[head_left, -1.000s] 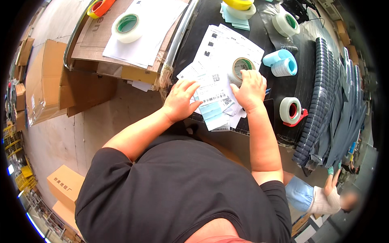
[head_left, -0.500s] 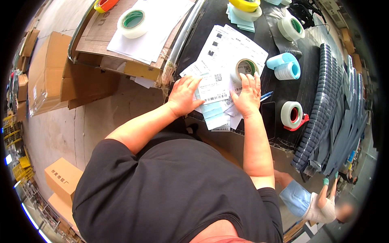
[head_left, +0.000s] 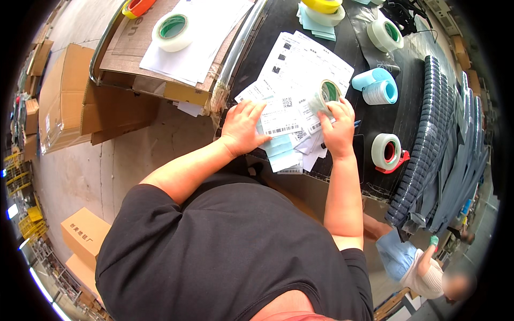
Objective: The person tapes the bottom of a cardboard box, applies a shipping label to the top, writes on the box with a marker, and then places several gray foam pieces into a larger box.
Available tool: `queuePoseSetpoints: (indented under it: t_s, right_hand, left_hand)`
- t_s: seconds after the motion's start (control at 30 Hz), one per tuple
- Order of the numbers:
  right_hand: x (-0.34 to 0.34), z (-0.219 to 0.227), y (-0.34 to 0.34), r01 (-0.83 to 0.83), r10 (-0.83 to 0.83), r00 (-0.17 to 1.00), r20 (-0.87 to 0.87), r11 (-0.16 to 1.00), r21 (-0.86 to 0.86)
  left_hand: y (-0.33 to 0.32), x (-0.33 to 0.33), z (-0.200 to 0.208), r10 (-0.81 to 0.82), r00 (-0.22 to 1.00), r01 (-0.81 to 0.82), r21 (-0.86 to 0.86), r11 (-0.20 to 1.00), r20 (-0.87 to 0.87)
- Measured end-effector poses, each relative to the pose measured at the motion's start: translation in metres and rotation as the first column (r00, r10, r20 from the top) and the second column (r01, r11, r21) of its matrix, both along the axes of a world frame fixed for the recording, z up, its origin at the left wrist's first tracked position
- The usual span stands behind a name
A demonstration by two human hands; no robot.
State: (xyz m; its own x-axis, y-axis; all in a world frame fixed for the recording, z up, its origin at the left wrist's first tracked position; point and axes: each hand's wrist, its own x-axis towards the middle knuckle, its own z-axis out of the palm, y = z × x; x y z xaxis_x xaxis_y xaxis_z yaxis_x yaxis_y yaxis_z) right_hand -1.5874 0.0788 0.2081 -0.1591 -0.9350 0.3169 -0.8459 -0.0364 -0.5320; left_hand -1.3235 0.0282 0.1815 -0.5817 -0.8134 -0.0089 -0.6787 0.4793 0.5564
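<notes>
A white printed label (head_left: 282, 121) with a square code and bars lies on top of several light-blue backed slips (head_left: 284, 154). My left hand (head_left: 245, 124) lies along its left edge, fingers stretched out, the thumb apart and near the lower corner. To the right, my right hand (head_left: 338, 128) grips the near side of a roll of clear tape (head_left: 316, 101) with a green core. That roll is tilted up over the papers. Under these lie larger white printed sheets (head_left: 313, 56) on the black tabletop (head_left: 369, 120).
Right of the papers stand pale-blue rolls (head_left: 381, 91), a tape roll in a red holder (head_left: 386, 151) and another tape roll (head_left: 385, 35). Dark wrapped coils (head_left: 420, 144) line the right edge. Another tape roll (head_left: 171, 32) sits on cardboard at left. A person (head_left: 423, 270) stands lower right.
My right hand has shifted right from the labels and closed on the tape roll, which now tips up. The left hand stays put. The person at lower right has moved slightly.
</notes>
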Motion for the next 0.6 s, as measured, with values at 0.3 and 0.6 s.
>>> queuePoseSetpoints:
  t_s: [0.3, 0.6]
  right_hand:
    - [0.024, 0.025, 0.05, -0.027, 0.031, 0.998, 0.058, 0.997, -0.066]
    - [0.003, -0.006, 0.026, 0.148, -0.156, 0.976, -0.153, 0.987, -0.058]
  left_hand:
    - [0.002, -0.003, 0.001, -0.002, 0.997, 0.008, -0.076, 0.997, 0.075]
    - [0.0, 0.002, -0.004, -0.04, 0.998, 0.044, -0.103, 0.994, 0.044]
